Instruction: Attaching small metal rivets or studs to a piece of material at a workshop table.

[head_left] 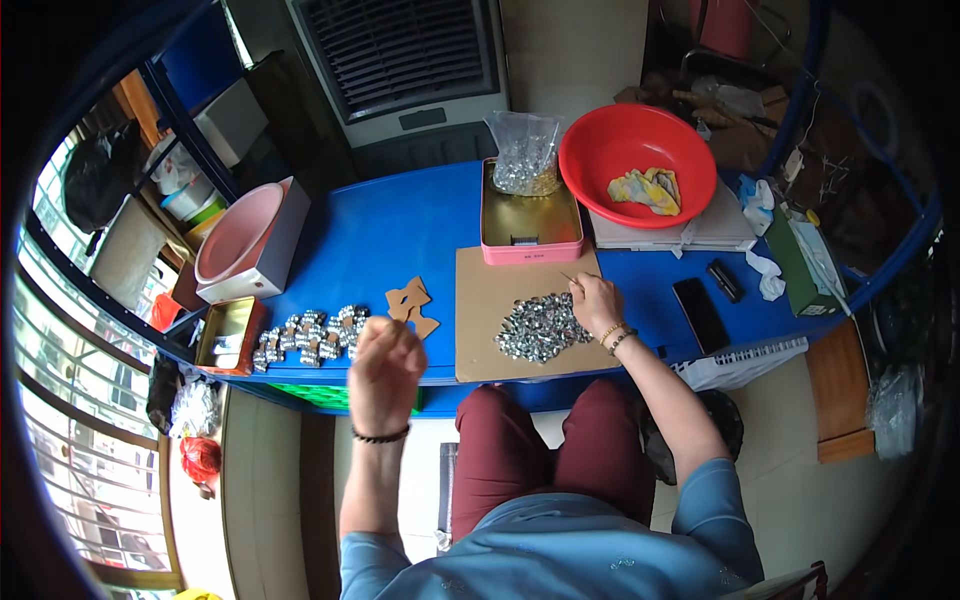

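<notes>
My left hand (pixel 387 355) is raised near the table's front edge, its fingers curled together; what they hold, if anything, cannot be made out. My right hand (pixel 597 305) pinches a thin, pointed stick-like piece (pixel 567 277) over the right side of a cardboard sheet (pixel 482 285). Just left of that hand, a heap of small shiny silvery pieces (pixel 535 332) lies on the cardboard. Several bundles of similar silvery pieces (pixel 308 338) sit left of my left hand. Cut brown card pieces (pixel 408 297) rest on the blue table (pixel 400 215) beyond it.
A pink-edged tin (pixel 531 253) holds a clear bag of small pieces (pixel 525 160). A red basin (pixel 590 165) with a cloth stands behind. To the right lie a phone (pixel 701 315) and a small black case (pixel 723 281). Another tin (pixel 225 335) and a pink tub (pixel 238 235) are at left.
</notes>
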Tool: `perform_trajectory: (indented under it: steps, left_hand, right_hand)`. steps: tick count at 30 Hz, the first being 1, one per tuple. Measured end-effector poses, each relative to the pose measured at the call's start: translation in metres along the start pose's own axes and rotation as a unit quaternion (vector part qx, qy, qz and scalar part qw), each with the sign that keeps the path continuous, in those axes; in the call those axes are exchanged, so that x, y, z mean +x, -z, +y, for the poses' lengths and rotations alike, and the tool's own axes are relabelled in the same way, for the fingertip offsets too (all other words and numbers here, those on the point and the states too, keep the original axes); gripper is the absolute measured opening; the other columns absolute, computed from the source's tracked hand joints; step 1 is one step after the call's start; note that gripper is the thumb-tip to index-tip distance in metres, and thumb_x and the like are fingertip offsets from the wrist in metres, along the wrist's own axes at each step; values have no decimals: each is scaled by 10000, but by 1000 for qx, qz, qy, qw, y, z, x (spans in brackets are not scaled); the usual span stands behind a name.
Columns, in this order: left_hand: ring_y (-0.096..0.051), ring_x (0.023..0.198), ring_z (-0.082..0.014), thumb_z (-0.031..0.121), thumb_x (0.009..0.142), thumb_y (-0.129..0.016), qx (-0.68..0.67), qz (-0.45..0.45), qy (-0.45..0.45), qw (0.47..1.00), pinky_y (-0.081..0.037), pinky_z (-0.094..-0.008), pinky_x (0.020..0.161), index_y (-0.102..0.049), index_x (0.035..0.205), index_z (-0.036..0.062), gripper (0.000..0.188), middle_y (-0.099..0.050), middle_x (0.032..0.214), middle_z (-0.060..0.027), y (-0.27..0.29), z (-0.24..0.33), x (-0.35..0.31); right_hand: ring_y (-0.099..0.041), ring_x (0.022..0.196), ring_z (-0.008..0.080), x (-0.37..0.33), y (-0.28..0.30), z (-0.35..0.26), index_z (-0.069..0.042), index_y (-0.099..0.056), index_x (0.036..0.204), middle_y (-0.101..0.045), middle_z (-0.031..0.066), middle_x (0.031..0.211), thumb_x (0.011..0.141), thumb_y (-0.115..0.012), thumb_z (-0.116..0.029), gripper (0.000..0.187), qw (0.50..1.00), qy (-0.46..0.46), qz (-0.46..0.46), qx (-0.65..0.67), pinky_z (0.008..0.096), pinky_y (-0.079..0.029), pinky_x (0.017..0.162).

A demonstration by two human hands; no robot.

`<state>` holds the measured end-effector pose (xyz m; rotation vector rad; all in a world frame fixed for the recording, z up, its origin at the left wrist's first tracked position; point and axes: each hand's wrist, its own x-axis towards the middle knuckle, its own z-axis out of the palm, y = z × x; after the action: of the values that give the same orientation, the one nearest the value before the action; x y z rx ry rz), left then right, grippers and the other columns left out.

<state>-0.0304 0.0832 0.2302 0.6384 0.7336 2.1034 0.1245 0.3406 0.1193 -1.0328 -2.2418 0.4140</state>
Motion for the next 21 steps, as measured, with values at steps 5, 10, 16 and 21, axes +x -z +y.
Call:
perform_trajectory:
  steps: [5,10,16,21]
  left_hand:
    - [-363,589,-117,63,844,-467,6,41,-92,995,-340,-238,533,-415,825,58,55,-366,693,-15,37,76,-57]
    - [-362,634,-143,51,867,-409,19,115,-257,959,-340,-259,593,-392,807,4,77,-378,767,-48,107,170,-146]
    - [-345,667,-163,25,877,-361,25,129,-347,929,-325,-281,609,-330,772,12,110,-312,751,-64,211,270,-271]
    - [-363,607,-146,55,885,-383,106,351,-378,850,-335,-253,549,-382,762,6,133,-348,699,-50,333,349,-399]
  right_hand:
    - [-574,723,349,20,-17,-6,-79,-568,756,-598,143,724,788,-535,-218,147,999,-35,-17,-10,433,-447,582]
    - [-591,771,332,42,-31,-16,-73,-586,791,-614,148,787,788,-516,-200,145,996,-58,-52,-52,437,-463,655]
    - [-582,760,352,58,-41,0,-75,-577,758,-606,156,783,773,-534,-217,149,992,-104,-39,-64,444,-460,640]
    - [-582,778,348,64,-48,6,-76,-584,764,-609,151,801,772,-538,-231,162,990,-111,-43,-76,443,-464,652]
